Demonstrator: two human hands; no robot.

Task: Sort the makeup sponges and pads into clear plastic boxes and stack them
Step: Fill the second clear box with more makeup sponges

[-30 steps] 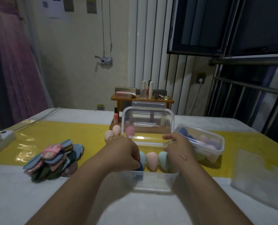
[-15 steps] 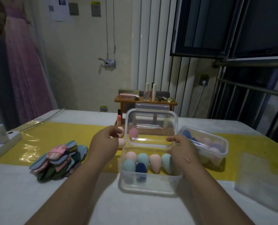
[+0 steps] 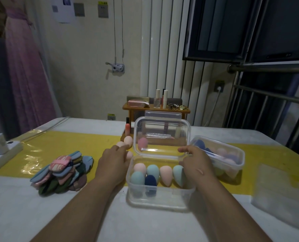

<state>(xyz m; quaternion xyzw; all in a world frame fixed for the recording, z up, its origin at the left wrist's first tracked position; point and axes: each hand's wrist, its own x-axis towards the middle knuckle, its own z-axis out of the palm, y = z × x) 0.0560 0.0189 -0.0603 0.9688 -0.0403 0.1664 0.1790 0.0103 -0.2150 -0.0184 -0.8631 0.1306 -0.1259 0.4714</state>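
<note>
Between the left hand (image 3: 113, 165) and right hand (image 3: 195, 163) the box (image 3: 159, 198) is clear, glossy plastic; its sponges (image 3: 166, 175) look matt and smooth. Left of the left hand: cloth pads (image 3: 63, 172), shiny yellow film (image 3: 75, 142).

Left hand (image 3: 114, 159): palm down, fingers stretched forward.
Right hand (image 3: 196, 162): fingers loosely curled (grip unclear).
Forearms: both extended ahead.

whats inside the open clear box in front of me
Six sponges show in the open box: two pinkish, three teal, one dark blue. The right hand covers its right end, so anything there is hidden.
</note>
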